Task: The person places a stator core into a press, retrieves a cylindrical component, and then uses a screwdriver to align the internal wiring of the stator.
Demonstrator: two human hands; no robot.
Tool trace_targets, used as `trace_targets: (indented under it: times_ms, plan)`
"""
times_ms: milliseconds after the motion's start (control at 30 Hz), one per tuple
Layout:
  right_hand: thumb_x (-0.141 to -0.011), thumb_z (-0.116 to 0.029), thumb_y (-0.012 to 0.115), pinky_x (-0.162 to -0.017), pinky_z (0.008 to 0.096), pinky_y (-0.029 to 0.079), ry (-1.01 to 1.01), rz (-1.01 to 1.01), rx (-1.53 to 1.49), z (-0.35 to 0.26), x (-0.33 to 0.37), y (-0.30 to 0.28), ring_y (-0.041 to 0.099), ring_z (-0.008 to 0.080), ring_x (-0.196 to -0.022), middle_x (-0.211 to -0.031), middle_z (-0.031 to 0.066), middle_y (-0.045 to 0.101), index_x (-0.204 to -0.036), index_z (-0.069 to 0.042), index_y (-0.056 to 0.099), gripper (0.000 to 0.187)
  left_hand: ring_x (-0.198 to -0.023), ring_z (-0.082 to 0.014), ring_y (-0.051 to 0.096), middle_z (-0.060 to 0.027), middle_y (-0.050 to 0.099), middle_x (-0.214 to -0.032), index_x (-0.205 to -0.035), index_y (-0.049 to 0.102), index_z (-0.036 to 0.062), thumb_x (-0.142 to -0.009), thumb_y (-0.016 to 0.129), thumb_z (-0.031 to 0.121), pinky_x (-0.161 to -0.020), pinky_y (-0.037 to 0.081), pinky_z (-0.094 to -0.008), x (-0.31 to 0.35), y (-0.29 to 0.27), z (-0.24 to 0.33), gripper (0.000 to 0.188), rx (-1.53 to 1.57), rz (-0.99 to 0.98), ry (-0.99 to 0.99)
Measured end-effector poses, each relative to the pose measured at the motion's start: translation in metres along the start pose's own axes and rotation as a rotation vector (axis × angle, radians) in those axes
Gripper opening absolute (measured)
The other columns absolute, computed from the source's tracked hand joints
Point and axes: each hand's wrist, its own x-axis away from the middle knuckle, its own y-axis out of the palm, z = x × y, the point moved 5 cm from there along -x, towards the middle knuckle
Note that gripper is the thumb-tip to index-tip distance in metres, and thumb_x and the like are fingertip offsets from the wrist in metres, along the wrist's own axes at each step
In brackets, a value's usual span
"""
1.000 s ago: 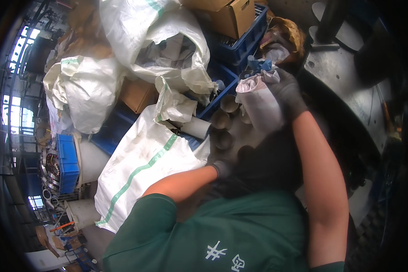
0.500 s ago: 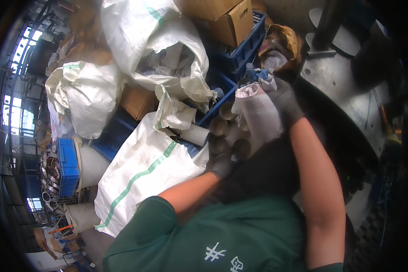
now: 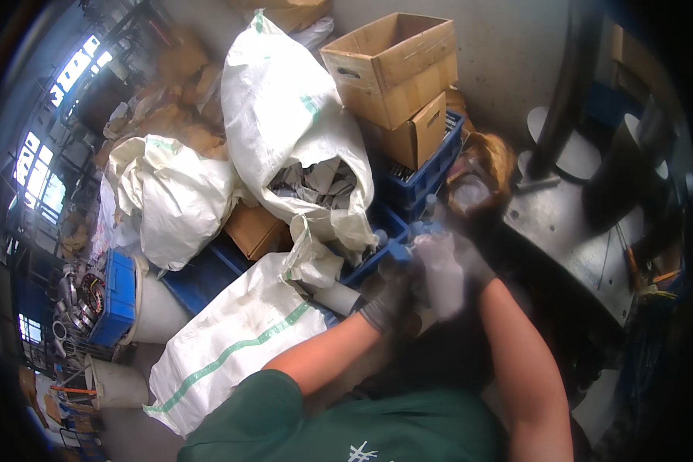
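Note:
A pale, crumpled cloth-like bundle hangs in front of me, blurred by motion; its exact kind I cannot make out. My right hand, in a dark glove, grips it at its upper right side. My left hand, also gloved in dark fabric, is close beside the bundle's left edge. Its fingers are smeared, so whether they hold anything is unclear. A small blue piece shows just above the left hand. Below, the hands and bundle hide most of the metal tubes. A pale cylinder lies left of my left hand.
A white woven sack with a green stripe lies at the left. Behind it, an upright sack gapes, showing scraps. Cardboard boxes rest on a blue crate. A metal plate stands on the right.
My left hand has left the metal tubes and moved up beside the pale bundle. The bundle, still in my right hand, appears lower in the view, which has tilted upward.

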Motion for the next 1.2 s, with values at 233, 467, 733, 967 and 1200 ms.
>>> trace_targets:
  times_ms: [233, 467, 733, 967, 1200]
  plan:
    - [-0.096, -0.022, 0.067, -0.099, 0.0366, 0.054, -0.019, -0.080, 0.198, -0.043, 0.032, 0.064, 0.068, 0.0234, -0.106, -0.119, 0.0106, 0.071, -0.124, -0.002, 0.066, 0.034, -0.102, -0.0160, 0.066, -0.0061, 0.066, -0.115, -0.129, 0.057, 0.0031, -0.100, 0.063, 0.033, -0.088, 0.055, -0.0304, 0.008, 0.047, 0.102, 0.043, -0.564, 0.084, 0.211]
    - [-0.080, -0.002, 0.076, -0.087, 0.0359, 0.059, -0.021, -0.016, 0.107, -0.078, 0.036, 0.081, 0.070, 0.0245, -0.103, -0.117, 0.0115, 0.068, -0.130, 0.001, 0.061, 0.052, -0.118, -0.0286, 0.065, -0.0209, 0.062, -0.135, -0.136, 0.051, -0.0078, -0.111, 0.031, 0.045, -0.106, 0.052, -0.0420, -0.036, -0.044, 0.198, 0.062, -0.550, 0.037, 0.489]
    - [-0.087, 0.002, 0.066, -0.071, 0.0421, 0.062, -0.046, 0.055, 0.008, -0.067, 0.010, 0.058, 0.071, 0.0307, -0.094, -0.123, 0.0147, 0.062, -0.140, -0.003, 0.050, 0.056, -0.111, -0.0236, 0.065, -0.0167, 0.069, -0.125, -0.141, 0.058, 0.0067, -0.099, 0.056, 0.020, -0.096, 0.053, -0.0327, -0.121, -0.146, 0.319, 0.044, -1.827, 0.291, -0.202]
    - [-0.090, -0.002, 0.064, -0.078, 0.0410, 0.062, 0.035, -0.017, 0.199, -0.055, 0.009, 0.067, 0.071, 0.0316, -0.096, -0.126, 0.0177, 0.063, -0.149, -0.003, 0.040, 0.064, -0.094, -0.0204, 0.067, -0.0104, 0.072, -0.115, -0.135, 0.061, 0.0053, -0.104, 0.045, 0.027, -0.073, 0.056, -0.0347, -0.208, -0.095, 0.351, 0.041, -1.061, 0.486, -0.157]
    - [-0.089, -0.007, 0.067, -0.077, 0.0323, 0.061, -0.072, 0.032, 0.498, -0.060, 0.018, 0.064, 0.071, 0.0206, -0.093, -0.114, 0.0143, 0.068, -0.135, 0.004, 0.056, 0.048, -0.113, -0.0294, 0.067, -0.0157, 0.071, -0.123, -0.139, 0.058, 0.0049, -0.100, 0.048, 0.025, -0.094, 0.054, -0.0414, -0.174, -0.147, 0.334, 0.045, -1.959, 0.357, -0.234]
